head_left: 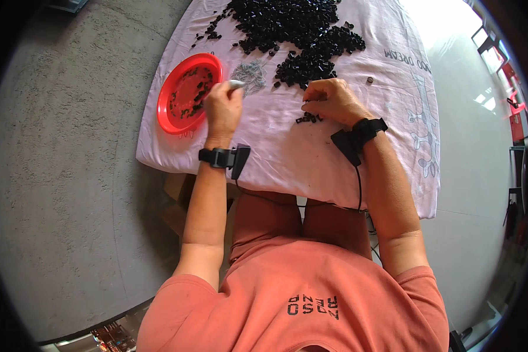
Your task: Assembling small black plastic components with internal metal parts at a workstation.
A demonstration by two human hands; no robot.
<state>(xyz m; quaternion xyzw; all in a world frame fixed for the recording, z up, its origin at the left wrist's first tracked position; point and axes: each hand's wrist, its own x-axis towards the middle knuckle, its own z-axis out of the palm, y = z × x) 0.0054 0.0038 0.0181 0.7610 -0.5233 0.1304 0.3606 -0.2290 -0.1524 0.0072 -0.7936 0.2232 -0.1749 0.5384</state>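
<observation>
My left hand (223,114) is closed beside the right rim of a red round basin (162,97) that holds scattered small black plastic pieces (199,97). From its fingers sticks out a short silvery, blurred object (237,85), whose kind I cannot tell. Next to it lies a small heap of thin silvery metal pins (251,75). My right hand (334,100) is bent into a pinch at the near edge of the black heap; whatever sits between its fingertips is too small to make out. Just below those fingers lie several loose black pieces (308,118).
A large heap of small black plastic parts (293,29) covers the far middle of the cloth-covered table (276,158). One ring-like piece (370,80) lies apart on the right. Black straps with cables (359,182) sit on both wrists, and the cables hang over the near edge.
</observation>
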